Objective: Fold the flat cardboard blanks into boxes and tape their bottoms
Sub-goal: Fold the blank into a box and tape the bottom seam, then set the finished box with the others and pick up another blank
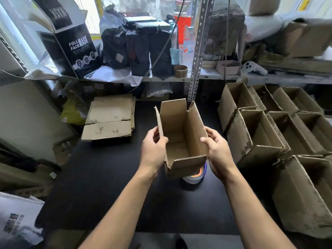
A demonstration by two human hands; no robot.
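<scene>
box (181, 133): matt corrugated cardboard | table (107, 186): matt black | shelf post (197, 47): perforated grey metal

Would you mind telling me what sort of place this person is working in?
Probably a small packing or stockroom area: a stack of flat cardboard blanks lies on the dark worktable, rows of finished open boxes stand to the right, and metal shelving holds packaged goods.

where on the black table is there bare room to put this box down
Bare black table lies left of the box, between the stack of flat blanks and the near edge. The right side is crowded with finished boxes; a tape roll sits under the box.
</scene>
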